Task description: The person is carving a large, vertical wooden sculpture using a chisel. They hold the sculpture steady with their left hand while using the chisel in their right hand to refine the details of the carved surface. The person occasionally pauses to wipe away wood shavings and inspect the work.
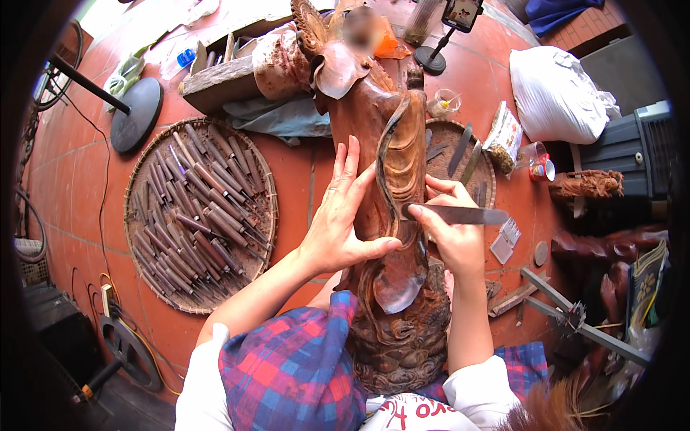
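Note:
A carved wooden statue (402,172) lies lengthwise in front of me, its densely carved base (395,352) close to my body and its far end pointing away. My left hand (343,215) rests against the statue's left side, thumb and fingers spread, holding no tool. Closed around a flat grey metal file (467,215) is my right hand (453,223). The file's dark, narrow end touches or nearly touches the carved folds at the statue's middle, while its broad end sticks out to the right. Part of the file is covered by my fingers.
A round woven tray (205,305) of many wooden-handled chisels lies at left. Behind the statue's right side, another tray (489,154) holds flat blades. A phone on a stand (431,59), a white sack (560,93), a red-and-white cup (543,169) and a metal frame (589,330) are around.

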### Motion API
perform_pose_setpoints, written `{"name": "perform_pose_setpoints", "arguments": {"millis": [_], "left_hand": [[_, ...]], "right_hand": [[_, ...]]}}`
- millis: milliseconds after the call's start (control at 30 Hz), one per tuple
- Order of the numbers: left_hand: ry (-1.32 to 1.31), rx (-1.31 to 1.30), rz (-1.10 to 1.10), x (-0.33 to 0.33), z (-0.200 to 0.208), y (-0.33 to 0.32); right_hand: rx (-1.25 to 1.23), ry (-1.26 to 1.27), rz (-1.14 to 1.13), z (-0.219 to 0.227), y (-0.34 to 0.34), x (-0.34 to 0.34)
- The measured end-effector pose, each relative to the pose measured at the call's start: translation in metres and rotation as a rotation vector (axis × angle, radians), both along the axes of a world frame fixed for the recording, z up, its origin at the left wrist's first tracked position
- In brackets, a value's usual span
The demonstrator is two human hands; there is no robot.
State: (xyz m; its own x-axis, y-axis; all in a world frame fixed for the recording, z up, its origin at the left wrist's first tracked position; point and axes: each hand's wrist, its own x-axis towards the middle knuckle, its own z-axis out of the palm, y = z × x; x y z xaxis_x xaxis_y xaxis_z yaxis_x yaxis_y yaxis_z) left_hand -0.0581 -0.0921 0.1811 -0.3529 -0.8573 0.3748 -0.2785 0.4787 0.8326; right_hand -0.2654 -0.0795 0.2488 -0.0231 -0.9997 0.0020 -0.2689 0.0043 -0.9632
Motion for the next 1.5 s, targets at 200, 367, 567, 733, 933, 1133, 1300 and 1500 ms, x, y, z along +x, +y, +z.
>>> {"name": "perform_pose_setpoints", "arguments": {"millis": [200,367,567,733,933,1133,1300,1500], "left_hand": [[-0.005,-0.013,0.010,0.001,0.000,-0.001],[-0.020,-0.012,0.022,0.002,0.000,0.000],[-0.014,0.018,0.003,0.000,0.003,-0.001],[0.026,-0.014,-0.001,0.001,-0.003,-0.001],[0.023,-0.016,-0.001,0.000,-0.002,0.000],[0.034,-0.021,0.001,0.000,-0.001,-0.003],[0.006,-0.016,-0.008,0.001,-0.002,-0.002],[0.012,-0.016,0.003,-0.001,-0.003,-0.001]], "right_hand": [[-0.003,0.011,-0.016,0.000,-0.003,-0.002],[0.078,-0.065,-0.021,-0.001,-0.007,-0.006],[-0.011,0.096,0.081,0.006,-0.006,-0.005],[0.057,-0.021,0.103,0.005,-0.016,-0.014],[-0.013,0.115,0.163,0.011,-0.011,-0.012],[-0.053,0.155,0.097,0.006,-0.005,-0.003],[0.051,-0.074,0.026,-0.001,-0.010,-0.014],[-0.024,-0.043,0.035,-0.005,-0.003,-0.005]]}}
